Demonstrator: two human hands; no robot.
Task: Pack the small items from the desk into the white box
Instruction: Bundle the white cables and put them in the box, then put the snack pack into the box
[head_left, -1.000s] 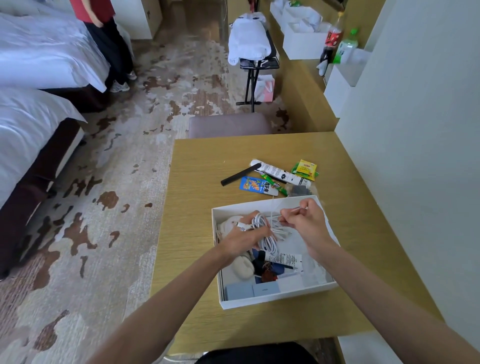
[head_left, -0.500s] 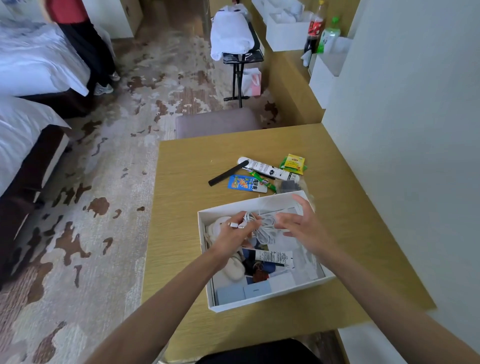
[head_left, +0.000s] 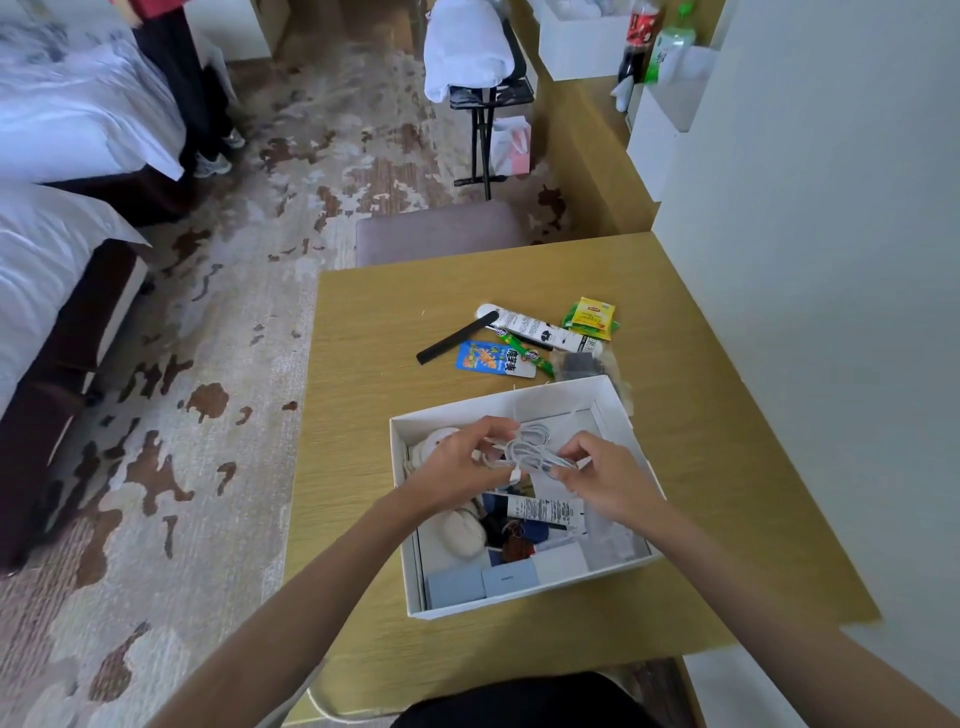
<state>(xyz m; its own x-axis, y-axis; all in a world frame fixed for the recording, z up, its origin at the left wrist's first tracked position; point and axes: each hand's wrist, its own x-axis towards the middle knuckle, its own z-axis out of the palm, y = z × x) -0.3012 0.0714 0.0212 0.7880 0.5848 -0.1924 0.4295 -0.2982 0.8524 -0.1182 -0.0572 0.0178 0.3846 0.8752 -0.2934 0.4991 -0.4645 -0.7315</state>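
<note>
A white box (head_left: 524, 607) sits on the wooden desk (head_left: 384, 332) in front of me. Above it, my left hand (head_left: 457, 462) and my right hand (head_left: 605, 480) both pinch a coiled white cable (head_left: 530, 449). Inside the box lie a white tube (head_left: 545, 512), a cream plush toy (head_left: 460, 532), small blue boxes (head_left: 483, 584) and dark items. Beyond the box on the desk lie a black comb (head_left: 454, 340), a blue sachet (head_left: 491, 359), a white tube (head_left: 540, 327), a green stick packet (head_left: 524, 351), yellow tea bags (head_left: 592, 317) and a dark packet in clear wrap (head_left: 579, 366).
A white wall (head_left: 831, 260) borders the desk on the right. A grey stool (head_left: 441, 231) stands past the far edge. Two beds (head_left: 62, 156) and a standing person (head_left: 182, 83) are at the left, a luggage rack (head_left: 483, 78) and bottles (head_left: 654, 41) farther back.
My right hand let go of the cable's end, opened briefly, then closed on the coil again beside my left hand. The view has shifted slightly.
</note>
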